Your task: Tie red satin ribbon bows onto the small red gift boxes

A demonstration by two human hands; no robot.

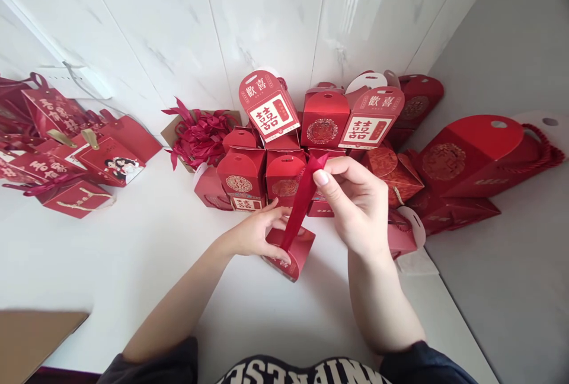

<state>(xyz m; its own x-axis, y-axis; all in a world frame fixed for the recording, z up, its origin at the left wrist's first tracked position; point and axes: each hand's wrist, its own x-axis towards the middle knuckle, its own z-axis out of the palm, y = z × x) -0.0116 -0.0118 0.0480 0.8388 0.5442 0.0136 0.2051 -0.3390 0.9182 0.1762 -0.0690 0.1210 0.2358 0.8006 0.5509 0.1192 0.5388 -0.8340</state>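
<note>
A small red gift box [297,253] rests on the white table in front of me. My left hand [256,233] grips its left side, fingers curled round the box. A red ribbon [302,200] runs up from the top of the box. My right hand [355,200] pinches the upper end of that ribbon between thumb and fingers and holds it taut above the box.
Several red gift boxes [242,173] are piled against the tiled wall behind the hands. A cardboard box of red ribbons [200,135] stands at the left of the pile. Red paper bags [84,159] lie far left. A larger red box [471,156] sits at right. A brown carton corner [31,336] shows bottom left.
</note>
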